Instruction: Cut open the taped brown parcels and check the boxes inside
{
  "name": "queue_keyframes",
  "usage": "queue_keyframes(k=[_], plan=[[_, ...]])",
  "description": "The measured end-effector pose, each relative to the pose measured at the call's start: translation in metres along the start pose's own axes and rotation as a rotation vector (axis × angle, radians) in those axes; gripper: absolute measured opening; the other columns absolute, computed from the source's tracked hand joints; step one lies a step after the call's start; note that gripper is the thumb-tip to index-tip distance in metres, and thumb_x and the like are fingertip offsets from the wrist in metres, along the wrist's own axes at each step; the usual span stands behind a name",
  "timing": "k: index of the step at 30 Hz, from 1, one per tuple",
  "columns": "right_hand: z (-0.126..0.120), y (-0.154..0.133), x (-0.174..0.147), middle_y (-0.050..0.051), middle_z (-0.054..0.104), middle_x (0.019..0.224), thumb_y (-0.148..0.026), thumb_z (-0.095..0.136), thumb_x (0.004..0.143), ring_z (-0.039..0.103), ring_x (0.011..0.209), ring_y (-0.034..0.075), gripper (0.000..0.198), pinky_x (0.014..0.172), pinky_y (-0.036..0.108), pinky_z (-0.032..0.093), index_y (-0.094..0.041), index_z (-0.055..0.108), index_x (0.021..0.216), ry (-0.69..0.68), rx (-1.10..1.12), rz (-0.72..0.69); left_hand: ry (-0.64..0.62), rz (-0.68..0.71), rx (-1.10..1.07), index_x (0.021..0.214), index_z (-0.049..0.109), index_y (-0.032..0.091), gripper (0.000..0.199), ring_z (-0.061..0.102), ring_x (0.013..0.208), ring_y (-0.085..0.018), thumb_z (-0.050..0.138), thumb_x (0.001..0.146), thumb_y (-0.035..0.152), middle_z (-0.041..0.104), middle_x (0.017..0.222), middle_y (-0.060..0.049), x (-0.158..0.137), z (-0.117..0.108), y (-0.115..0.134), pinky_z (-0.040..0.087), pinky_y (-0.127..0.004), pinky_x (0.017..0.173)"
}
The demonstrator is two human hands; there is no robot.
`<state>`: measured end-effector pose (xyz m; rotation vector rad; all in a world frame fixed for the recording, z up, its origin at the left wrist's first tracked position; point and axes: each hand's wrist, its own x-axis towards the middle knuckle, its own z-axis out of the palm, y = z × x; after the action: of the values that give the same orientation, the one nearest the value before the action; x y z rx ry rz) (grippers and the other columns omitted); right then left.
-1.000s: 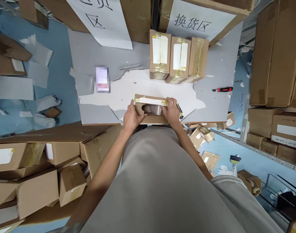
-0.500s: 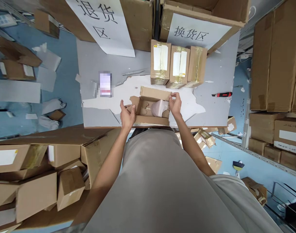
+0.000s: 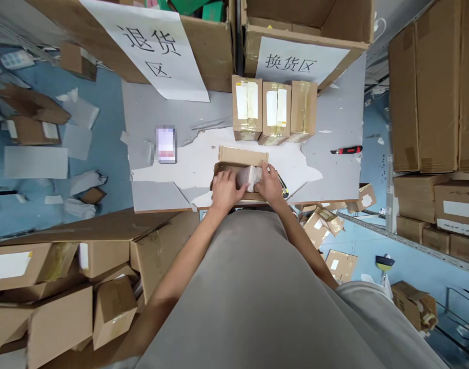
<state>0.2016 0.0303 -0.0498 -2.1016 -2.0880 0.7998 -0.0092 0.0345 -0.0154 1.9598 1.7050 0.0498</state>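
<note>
An open cardboard box [image 3: 244, 154] lies near the front edge of the table, its far flap folded back. Inside sits a pale pinkish bundle [image 3: 248, 177] that looks wrapped in clear film; what is in the wrapping cannot be made out. My left hand [image 3: 227, 189] reaches over the box's left side and grips the bundle's left end, thumb on the near side. From the right, my right hand [image 3: 270, 183] has its fingers closed on the bundle's other end. A yellow-and-black utility knife [image 3: 284, 187] lies just right of that hand.
Three taped cartons [image 3: 274, 110] stand behind the box. Two large labelled bins [image 3: 215, 48] line the back. A phone-like blurred object [image 3: 166, 145] is on the left, a red utility knife [image 3: 347, 150] on the right. A big carton [image 3: 163, 241] of boxes stands front left.
Both hands have moved from the box's outer edges inward onto the bundle. The yellow knife beside the right hand has come into sight. The view has shifted slightly.
</note>
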Motion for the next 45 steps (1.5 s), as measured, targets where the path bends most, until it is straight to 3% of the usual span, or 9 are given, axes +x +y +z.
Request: queue_keyframes(k=[5,10,17,22,25,28,35,42,45], plan=[[-0.001,-0.022,-0.007,0.029,0.047,0.174,-0.03,0.078,0.099,0.052,0.155,0.042,0.099,0.132,0.055,0.046,-0.009,0.03,0.183,0.008,-0.09,0.063,-0.151,-0.077,0.093,0.129,0.079,0.004,0.042,0.071,0.13,-0.045,0.062,0.106,0.034,0.079,0.128,-0.031,0.015,0.006,0.034,0.05,-0.052,0.113],[0.005,-0.035,-0.006,0.037,0.043,0.176,-0.038,0.076,0.101,0.052,0.155,0.046,0.104,0.127,0.06,0.05,-0.003,0.022,0.184,-0.005,-0.059,0.106,-0.207,-0.186,0.071,0.127,0.081,0.011,0.034,0.081,0.114,-0.043,0.056,0.109,0.026,0.083,0.121,-0.028,0.016,-0.002,0.022,0.057,-0.045,0.095],[0.003,-0.032,-0.007,0.037,0.05,0.17,-0.023,0.061,0.095,0.059,0.149,0.046,0.099,0.119,0.057,0.058,0.002,0.021,0.182,0.032,0.018,0.107,-0.062,-0.168,0.042,0.117,0.082,0.017,0.027,0.08,0.108,-0.037,0.06,0.105,0.029,0.083,0.118,-0.022,-0.005,-0.026,-0.001,0.056,-0.039,0.09],[-0.006,0.001,-0.018,0.027,0.08,0.123,-0.026,0.046,0.101,0.077,0.106,0.041,0.084,0.097,0.055,0.066,0.001,0.031,0.179,-0.023,0.14,0.157,0.017,-0.244,-0.086,0.117,0.083,0.02,0.031,0.08,0.106,-0.037,0.058,0.103,0.032,0.085,0.114,-0.018,-0.023,-0.043,-0.02,0.055,-0.038,0.091],[-0.008,0.022,-0.021,0.013,0.078,0.089,-0.027,0.046,0.099,0.076,0.085,0.035,0.072,0.09,0.05,0.066,-0.003,0.051,0.167,0.001,0.248,0.188,0.083,-0.31,-0.243,0.115,0.084,0.02,0.034,0.079,0.1,-0.033,0.059,0.1,0.037,0.087,0.108,-0.014,-0.03,-0.049,-0.026,0.054,-0.037,0.089],[-0.01,0.03,-0.017,0.006,0.073,0.078,-0.03,0.048,0.098,0.073,0.076,0.031,0.057,0.086,0.047,0.066,-0.009,0.065,0.148,0.066,0.378,0.204,0.158,-0.336,-0.461,0.106,0.082,0.02,0.033,0.074,0.084,-0.027,0.062,0.096,0.045,0.083,0.09,-0.008,-0.032,-0.058,-0.026,0.053,-0.034,0.082],[-0.054,0.004,-0.008,0.024,0.081,0.14,-0.058,0.054,0.106,0.08,0.129,0.031,0.059,0.115,0.052,0.063,-0.016,0.068,0.145,0.321,0.73,0.188,0.186,-0.28,-1.149,0.094,0.078,0.022,0.043,0.075,0.092,-0.026,0.084,0.078,0.061,0.079,0.089,-0.005,-0.024,-0.093,-0.007,0.06,-0.035,0.086],[-0.123,-0.046,-0.017,0.016,0.085,0.132,-0.073,0.075,0.1,0.083,0.119,0.031,0.081,0.103,0.046,0.07,-0.022,0.063,0.162,0.084,1.035,-0.043,0.142,-0.307,-1.36,0.092,0.08,0.021,0.056,0.07,0.082,-0.021,0.098,0.065,0.066,0.074,0.082,-0.003,-0.022,-0.118,0.013,0.058,-0.029,0.073],[-0.137,-0.063,-0.026,0.019,0.077,0.15,-0.065,0.079,0.099,0.076,0.138,0.036,0.079,0.115,0.055,0.066,-0.023,0.062,0.164,0.237,0.851,-0.06,0.118,-0.303,-1.419,0.095,0.081,0.02,0.059,0.07,0.079,-0.02,0.1,0.064,0.067,0.075,0.083,-0.003,-0.023,-0.123,0.015,0.058,-0.028,0.071]])
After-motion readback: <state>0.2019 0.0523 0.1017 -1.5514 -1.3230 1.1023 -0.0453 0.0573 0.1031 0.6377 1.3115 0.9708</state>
